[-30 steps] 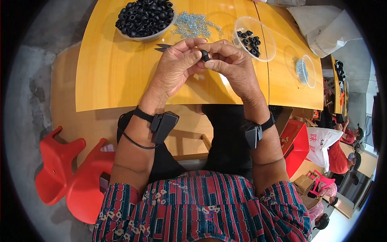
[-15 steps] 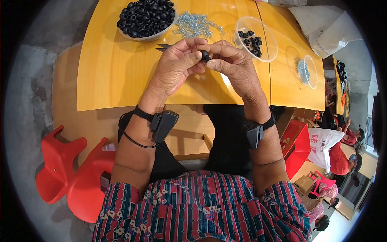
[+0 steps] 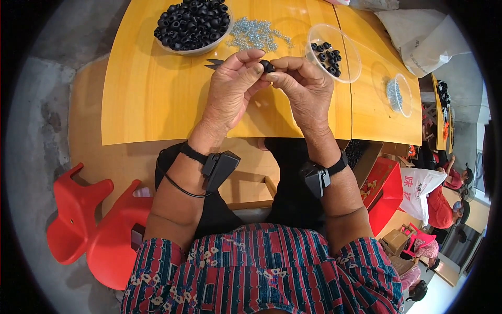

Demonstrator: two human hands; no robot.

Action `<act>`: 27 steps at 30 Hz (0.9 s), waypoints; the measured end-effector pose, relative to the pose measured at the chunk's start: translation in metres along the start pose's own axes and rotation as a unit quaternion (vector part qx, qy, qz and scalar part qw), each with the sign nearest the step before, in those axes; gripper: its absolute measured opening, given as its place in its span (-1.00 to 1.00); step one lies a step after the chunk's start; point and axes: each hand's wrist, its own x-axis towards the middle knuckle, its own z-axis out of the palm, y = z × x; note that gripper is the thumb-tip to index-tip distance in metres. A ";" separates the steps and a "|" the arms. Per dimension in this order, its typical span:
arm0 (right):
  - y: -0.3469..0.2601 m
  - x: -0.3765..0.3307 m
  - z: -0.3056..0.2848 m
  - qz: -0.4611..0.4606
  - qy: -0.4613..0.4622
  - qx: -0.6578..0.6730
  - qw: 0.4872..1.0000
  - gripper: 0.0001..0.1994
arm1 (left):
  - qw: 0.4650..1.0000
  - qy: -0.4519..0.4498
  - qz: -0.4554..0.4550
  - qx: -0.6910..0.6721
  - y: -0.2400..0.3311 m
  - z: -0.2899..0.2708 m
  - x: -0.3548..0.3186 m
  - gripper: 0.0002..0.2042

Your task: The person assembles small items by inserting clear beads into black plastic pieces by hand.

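Above the yellow table (image 3: 167,112), a small black hollow plastic-looking part (image 3: 267,66) is pinched between both my hands. The thumb and fingers of my left hand (image 3: 230,86) grip its left side. My right hand (image 3: 306,86) holds its right side with thumb and forefinger. Dark pointed blades, apparently scissors (image 3: 213,64), stick out behind my left hand; the rest is hidden. At the far left a clear bowl (image 3: 196,51) is heaped with similar black parts. Another clear bowl (image 3: 351,55), beyond my right hand, has several of them inside.
Small clear bluish pieces (image 3: 253,34) lie loose between the bowls. More sit in a small clear tub (image 3: 405,99) at the right. A white bag (image 3: 418,39) lies at the far right. Red chairs (image 3: 78,214) stand lower left; a red box (image 3: 384,193) is beside my right arm. People are in the background.
The black part has turned between my fingers and shifted up slightly. My right forearm has swung a little to the left; both hands keep their hold.
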 end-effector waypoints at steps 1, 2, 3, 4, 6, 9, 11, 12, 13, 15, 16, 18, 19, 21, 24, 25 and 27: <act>0.001 -0.002 0.000 -0.015 0.019 -0.024 0.999 -0.86 | 1.000 0.009 0.002 0.001 -0.002 0.000 -0.001 -0.76; 0.003 -0.003 -0.001 -0.014 0.019 -0.024 0.999 -0.86 | 1.000 0.010 0.001 0.000 -0.003 0.000 -0.002 -0.76; 0.004 -0.002 -0.002 -0.052 0.026 -0.077 0.995 -0.86 | 1.000 0.008 0.006 -0.003 -0.002 0.000 -0.003 -0.76; 0.004 -0.002 -0.001 -0.091 0.032 -0.130 0.987 -0.87 | 1.000 0.005 0.010 -0.006 -0.002 0.000 -0.003 -0.77; -0.001 -0.002 0.001 -0.124 0.041 -0.170 0.977 -0.87 | 1.000 0.010 0.011 -0.004 0.001 0.002 -0.003 -0.76; -0.002 -0.002 0.004 -0.160 0.052 -0.200 0.965 -0.88 | 1.000 0.015 0.014 -0.002 0.004 0.006 -0.004 -0.77; 0.001 -0.003 0.003 -0.163 0.053 -0.190 0.967 -0.89 | 1.000 0.016 0.016 -0.004 0.001 0.005 -0.004 -0.77; 0.002 -0.005 0.003 -0.145 0.056 -0.163 0.974 -0.88 | 1.000 0.018 0.015 -0.005 0.000 0.005 -0.004 -0.77; 0.003 -0.006 0.003 -0.128 0.058 -0.137 0.981 -0.87 | 1.000 0.020 0.015 -0.006 -0.001 0.005 -0.004 -0.77; 0.003 -0.008 0.003 -0.110 0.057 -0.126 0.984 -0.86 | 1.000 0.018 0.019 -0.007 -0.002 0.006 -0.004 -0.77; 0.002 -0.008 0.003 -0.091 0.058 -0.116 0.987 -0.85 | 1.000 0.015 0.023 -0.010 -0.002 0.006 -0.004 -0.77; 0.004 -0.009 0.005 -0.079 0.066 -0.096 0.990 -0.86 | 1.000 0.014 0.020 -0.006 -0.002 0.005 -0.004 -0.78; 0.005 -0.010 0.007 -0.067 0.074 -0.075 0.992 -0.86 | 1.000 0.013 0.017 -0.003 -0.002 0.005 -0.004 -0.78; 0.005 -0.010 0.009 -0.071 0.078 -0.085 0.991 -0.87 | 1.000 0.013 0.024 0.006 -0.001 0.003 -0.004 -0.79; 0.006 -0.010 0.011 -0.082 0.088 -0.096 0.988 -0.89 | 0.999 0.015 0.037 0.024 -0.001 0.005 -0.004 -0.80; 0.007 -0.010 0.011 -0.089 0.096 -0.097 0.987 -0.89 | 0.998 0.018 0.044 0.033 -0.003 0.005 -0.004 -0.80; 0.009 -0.010 0.011 -0.099 0.101 -0.105 0.984 -0.89 | 0.998 0.024 0.047 0.038 -0.003 0.005 -0.003 -0.80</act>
